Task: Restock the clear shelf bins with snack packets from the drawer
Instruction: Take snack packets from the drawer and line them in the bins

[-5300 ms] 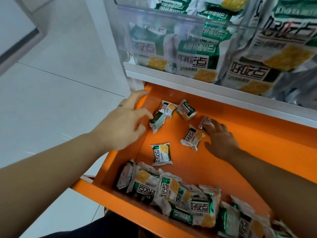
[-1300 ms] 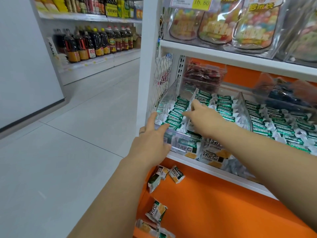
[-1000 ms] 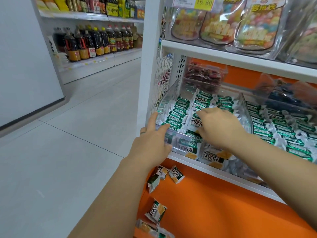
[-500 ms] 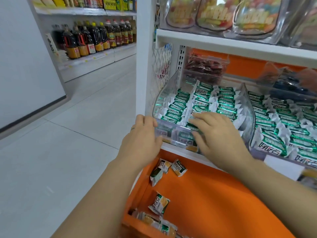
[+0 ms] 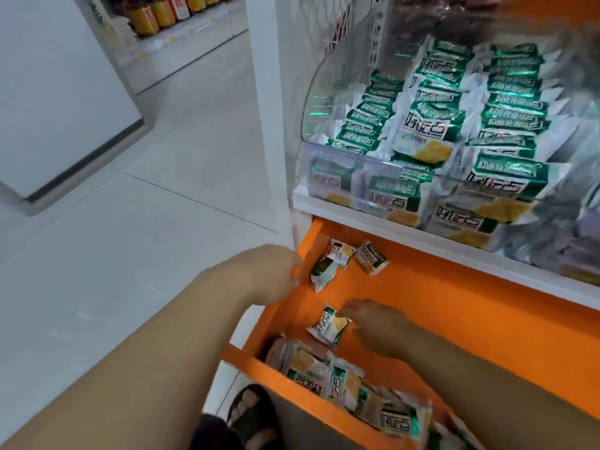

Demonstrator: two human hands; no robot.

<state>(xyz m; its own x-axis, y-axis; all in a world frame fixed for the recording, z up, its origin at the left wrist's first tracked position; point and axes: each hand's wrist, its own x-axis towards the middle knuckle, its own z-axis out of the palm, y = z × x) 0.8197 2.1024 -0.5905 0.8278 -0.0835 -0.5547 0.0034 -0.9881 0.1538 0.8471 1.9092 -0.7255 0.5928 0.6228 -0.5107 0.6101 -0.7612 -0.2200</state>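
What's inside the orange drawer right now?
Green-and-white snack packets: three loose back-left, a single packet touching the right hand, a row along the front wall. The forearm hides the right side.

The orange drawer (image 5: pixel 461 323) is open. In its middle, the right hand (image 5: pixel 383 329) touches one snack packet (image 5: pixel 328 327) with its fingers (image 5: pixel 350 310). The blurry left hand (image 5: pixel 272 274) is at the drawer's left wall. More packets (image 5: pixel 344 383) lie along the drawer's front. A full clear bin (image 5: pixel 341 177) sits above the drawer.

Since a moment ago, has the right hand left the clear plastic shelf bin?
Yes. The right hand dropped below the white shelf edge into the orange drawer, reaching a snack packet.
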